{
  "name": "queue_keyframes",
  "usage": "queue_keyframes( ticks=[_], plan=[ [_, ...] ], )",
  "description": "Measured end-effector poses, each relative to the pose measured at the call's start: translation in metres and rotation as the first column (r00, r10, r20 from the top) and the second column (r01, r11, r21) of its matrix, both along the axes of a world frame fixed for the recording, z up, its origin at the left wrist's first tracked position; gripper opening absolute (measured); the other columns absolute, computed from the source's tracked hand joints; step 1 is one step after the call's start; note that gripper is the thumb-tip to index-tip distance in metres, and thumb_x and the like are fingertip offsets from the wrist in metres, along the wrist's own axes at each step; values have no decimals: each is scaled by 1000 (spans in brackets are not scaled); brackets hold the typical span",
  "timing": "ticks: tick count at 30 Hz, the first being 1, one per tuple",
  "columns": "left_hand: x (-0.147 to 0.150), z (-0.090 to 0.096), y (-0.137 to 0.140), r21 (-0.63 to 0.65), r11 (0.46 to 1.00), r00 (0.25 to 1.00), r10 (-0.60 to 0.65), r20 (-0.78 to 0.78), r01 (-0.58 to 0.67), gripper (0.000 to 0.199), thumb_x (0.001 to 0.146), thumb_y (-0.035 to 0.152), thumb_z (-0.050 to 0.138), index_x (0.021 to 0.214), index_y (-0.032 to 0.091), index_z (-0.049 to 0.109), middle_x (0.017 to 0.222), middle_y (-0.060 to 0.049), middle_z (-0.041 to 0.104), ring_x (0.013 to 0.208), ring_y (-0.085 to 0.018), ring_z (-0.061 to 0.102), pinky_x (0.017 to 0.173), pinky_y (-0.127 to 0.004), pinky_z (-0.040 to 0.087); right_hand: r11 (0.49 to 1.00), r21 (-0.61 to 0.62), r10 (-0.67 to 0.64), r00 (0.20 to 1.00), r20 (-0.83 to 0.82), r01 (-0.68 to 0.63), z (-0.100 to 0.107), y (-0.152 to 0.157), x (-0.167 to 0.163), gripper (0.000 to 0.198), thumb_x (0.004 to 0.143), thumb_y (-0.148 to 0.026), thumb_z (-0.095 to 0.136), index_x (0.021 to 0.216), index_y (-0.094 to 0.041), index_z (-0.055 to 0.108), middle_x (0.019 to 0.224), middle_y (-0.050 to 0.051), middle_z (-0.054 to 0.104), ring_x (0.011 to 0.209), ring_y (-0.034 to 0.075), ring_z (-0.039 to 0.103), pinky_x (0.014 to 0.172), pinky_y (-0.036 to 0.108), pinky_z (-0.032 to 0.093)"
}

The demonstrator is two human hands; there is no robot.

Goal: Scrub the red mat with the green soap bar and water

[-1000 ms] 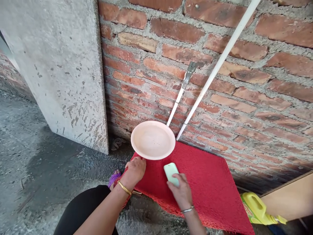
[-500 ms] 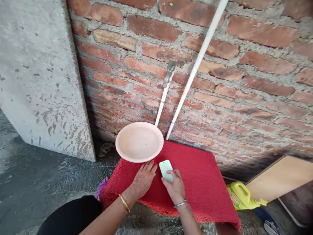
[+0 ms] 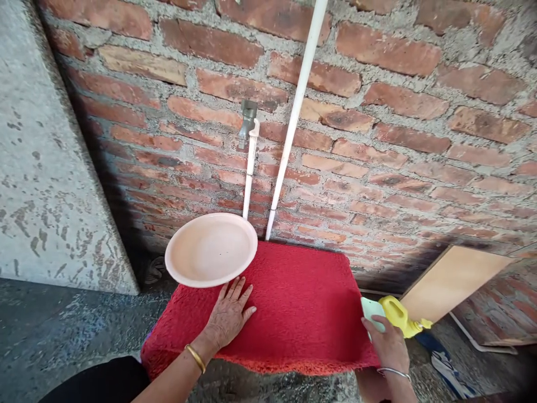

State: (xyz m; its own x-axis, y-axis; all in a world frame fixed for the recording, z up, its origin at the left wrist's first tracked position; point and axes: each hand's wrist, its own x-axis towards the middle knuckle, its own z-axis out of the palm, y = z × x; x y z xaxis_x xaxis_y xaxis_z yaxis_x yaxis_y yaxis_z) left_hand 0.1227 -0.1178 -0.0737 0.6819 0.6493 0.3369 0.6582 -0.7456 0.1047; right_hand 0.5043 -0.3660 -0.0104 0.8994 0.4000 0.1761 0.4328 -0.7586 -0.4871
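below the brick wall (image 3: 398,140), the bright red cloth (image 3: 302,313) spreads out, shaggy and ragged-edged, with 1 round, pale pink basin (image 3: 210,254) at its far left corner. the left hand (image 3: 230,318) lies flat on the cloth, gripping nothing; the right hand (image 3: 390,342) holds a smooth, pale green block (image 3: 371,307) at the cloth's right edge.

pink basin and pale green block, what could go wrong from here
The pink basin seems to overhang the left edge of the red cloth; a nudge from the left hand, near its rim, might tip it. The right hand holds the pale green block at the cloth's right end; a slip could drop it.
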Motion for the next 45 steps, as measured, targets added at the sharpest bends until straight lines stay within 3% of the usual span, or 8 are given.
queue_keyframes(
  ticks=[6,11,20,24,29,36,39,45],
  plan=[
    [-3,-4,7,15,1000,1000,-16,-1,16,51,98,49,51,142,24,60,151,-14,55,140,-32,51,116,-54,39,938,206,315,933,-175,-278,-4,64,-89,38,71,-54,62,92,-24,73,99,9,63,88,29,68,86,42,54],
    [-7,-5,12,27,999,999,-24,-33,24,51,98,50,51,141,25,61,149,-13,57,138,-32,52,115,-54,41,843,182,535,827,-173,-507,-11,109,-141,26,70,-36,66,94,-29,73,103,2,63,90,21,67,87,35,54],
    [-6,-2,11,24,1000,998,-8,-65,10,51,97,50,52,140,24,62,149,-13,57,138,-33,52,114,-55,42,985,114,152,971,-183,-133,-10,11,-4,39,66,-51,66,92,-24,73,100,11,64,90,30,67,91,45,52],
    [-5,-1,9,16,1000,999,-19,-43,20,52,96,51,53,140,25,62,149,-13,57,139,-32,51,115,-54,41,997,63,-32,992,-121,40,-1,-4,16,42,66,-56,64,94,-26,71,90,9,61,90,33,65,89,49,52],
    [-5,-4,10,14,1000,999,-8,-39,8,51,95,50,54,139,27,62,149,-12,57,139,-32,52,114,-54,42,961,141,262,943,-206,-236,11,76,-61,33,72,-48,62,92,-24,72,97,8,62,91,29,67,90,44,53],
    [-5,-8,11,42,999,1000,-9,-24,10,50,95,51,54,140,28,62,149,-12,57,138,-31,52,115,-53,41,778,156,629,756,-182,-609,-3,177,-161,28,66,-27,76,95,-29,75,102,0,64,92,18,66,86,28,51],
    [-5,-9,10,30,999,1000,-15,-6,15,51,96,52,53,140,27,62,149,-12,57,139,-32,51,115,-53,40,789,153,614,772,-161,-595,-7,169,-136,27,67,-28,75,94,-29,76,102,-1,64,93,19,66,87,29,51],
    [-1,-7,8,1,1000,1000,-2,-4,2,51,95,49,54,140,27,62,149,-12,57,139,-33,51,114,-53,40,948,113,312,934,-173,-296,7,85,-4,31,67,-46,68,89,-25,75,92,5,64,85,26,68,83,38,54]
  ],
)
